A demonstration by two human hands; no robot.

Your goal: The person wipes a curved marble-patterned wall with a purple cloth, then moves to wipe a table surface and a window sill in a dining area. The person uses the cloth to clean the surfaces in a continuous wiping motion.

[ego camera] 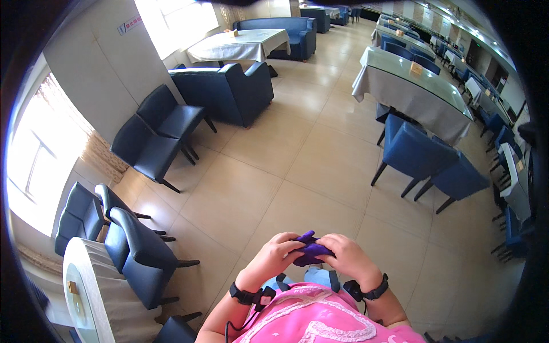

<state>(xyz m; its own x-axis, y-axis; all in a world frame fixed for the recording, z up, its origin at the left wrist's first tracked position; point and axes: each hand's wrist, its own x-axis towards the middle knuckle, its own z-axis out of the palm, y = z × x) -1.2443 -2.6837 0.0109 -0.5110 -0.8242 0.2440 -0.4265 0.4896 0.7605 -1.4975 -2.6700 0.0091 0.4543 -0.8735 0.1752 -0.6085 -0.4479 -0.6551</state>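
A bunched purple cloth [311, 253] is held in front of my waist, over the tiled floor. My left hand [345, 253] grips its right side, with the fingers curled over the top and the thumb below. On the other side, my right hand [274, 254] pinches the fabric between thumb and fingers. A folded end of the cloth sticks up between the two hands. Its full size and shape are hidden by the folds and my fingers. Each wrist carries a black strap with a small device.
Blue chairs [422, 150] stand by a glass-topped table [411, 90] ahead to the right. To the left are two dark chairs [158, 133] and a sofa [227, 92]. A round table [116, 296] with chairs is close at lower left. Beige tiled floor [257, 184] runs between them.
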